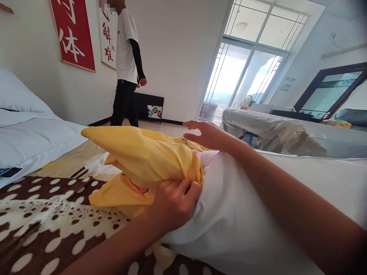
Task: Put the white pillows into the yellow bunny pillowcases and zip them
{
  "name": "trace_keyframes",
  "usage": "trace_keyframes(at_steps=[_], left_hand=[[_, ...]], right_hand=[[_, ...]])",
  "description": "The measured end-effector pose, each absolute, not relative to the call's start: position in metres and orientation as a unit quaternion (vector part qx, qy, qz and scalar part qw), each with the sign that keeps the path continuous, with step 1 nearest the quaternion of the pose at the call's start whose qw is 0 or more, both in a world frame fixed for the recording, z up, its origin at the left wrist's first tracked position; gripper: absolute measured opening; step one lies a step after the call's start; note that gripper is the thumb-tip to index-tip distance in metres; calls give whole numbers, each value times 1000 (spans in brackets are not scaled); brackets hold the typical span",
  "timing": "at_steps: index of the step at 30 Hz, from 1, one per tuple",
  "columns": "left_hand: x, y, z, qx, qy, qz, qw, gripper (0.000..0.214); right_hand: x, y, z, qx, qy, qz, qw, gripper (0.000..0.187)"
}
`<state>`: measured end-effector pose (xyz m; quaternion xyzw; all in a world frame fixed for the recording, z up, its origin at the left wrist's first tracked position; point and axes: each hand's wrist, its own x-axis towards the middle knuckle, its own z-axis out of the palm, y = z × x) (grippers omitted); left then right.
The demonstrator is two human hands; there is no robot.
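Note:
A yellow pillowcase (143, 149) with a printed pattern covers one end of a white pillow (226, 214), its opening bunched around the pillow. My left hand (176, 200) is closed on the edge of the pillowcase at the near side, knuckles toward me. On the far side my right hand (205, 135) is raised above the pillow with its thumb and fingers apart, gripping nothing. The yellow case's far corner sticks out loose to the left. Whatever part of the pillow lies inside the case is hidden.
Beneath lies a brown blanket (54, 229) with white spots. White pillows (37, 133) rest at the left. A person (126, 57) in a white shirt stands beyond, near a dark panel (143, 105). Plastic-wrapped furniture (275, 130) stands at the right, before glass doors (243, 72).

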<state>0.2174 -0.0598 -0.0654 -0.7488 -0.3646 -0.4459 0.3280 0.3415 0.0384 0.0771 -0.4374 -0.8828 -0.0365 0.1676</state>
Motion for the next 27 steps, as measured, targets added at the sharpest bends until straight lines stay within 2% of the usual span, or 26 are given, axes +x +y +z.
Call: trace_keyframes(at_steps=[2,4,8,11,13,16,18,20,23,25,27], left_hand=[[214,-68,-69,-758,-351,-442,327,18],[208,-75,-74,-771,-342,-429,323,18],[204,-89,-80,-786,-327,-414,323,19],[209,-97,-77,-784,-330,-410,330,19],[210,-98,-73,-778,-340,-407,336,19],[205,-96,-69,-761,-375,-391,356,19],[202,-94,-69,-743,-409,-377,373,18],[203,-92,-70,-728,-441,-366,376,18],[206,-87,-67,-712,-478,-362,364,16],[205,-78,-61,-696,-496,-363,371,12],[198,-64,-51,-673,-500,-373,398,14]], right_hand=[[325,54,62,-418,-906,8,66,57],[316,61,45,-368,-925,91,-15,54],[320,57,33,-309,-928,204,-35,48],[326,55,37,-312,-924,220,-28,46],[329,57,40,-368,-918,149,0,50],[333,61,49,-468,-880,-37,75,48],[339,59,59,-473,-860,-141,131,43],[346,52,70,-430,-858,-182,216,39],[352,31,81,-388,-853,-89,338,40],[352,12,80,-379,-853,15,358,44],[348,-6,75,-343,-874,85,332,45]])
